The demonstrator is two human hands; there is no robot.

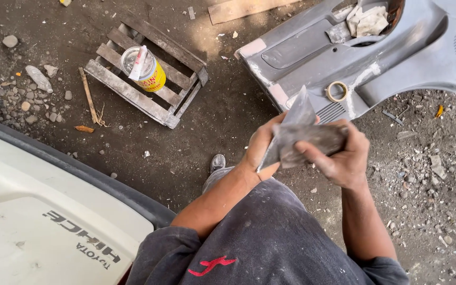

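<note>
- Bodywork first: a white vehicle panel (38, 211) with a dark rubbery edge fills the lower left, well apart from both hands.
- Beyond the fingertips lies a grey plastic door trim panel (344, 58), moulded and rigid, patched with pale filler; a ring of tape (336, 91) rests on it, and crumpled rags (366, 21) sit in its recess.
- Far left of the fingers, a rough slatted wooden pallet (146, 68) carries a yellow tin (144, 67), lid off, with a flat stick in it.
- Between the hands are two thin grey filler-caked scraper blades (301, 132), one pointing up, one lying across. They look light, stiff yet springy, gritty rather than slippery, and thin at the edges; I judge they are best taken by the broad flat faces, pads clear of the working edge.
- Left hand (262, 148) is closed on the upright blade, thumb against its near face.
- Right hand (344, 155) is clenched round the crosswise blade, fingers (312, 150) wrapped over its top.
- Dirt, pebbles and chips cover the ground (428, 174).
</note>
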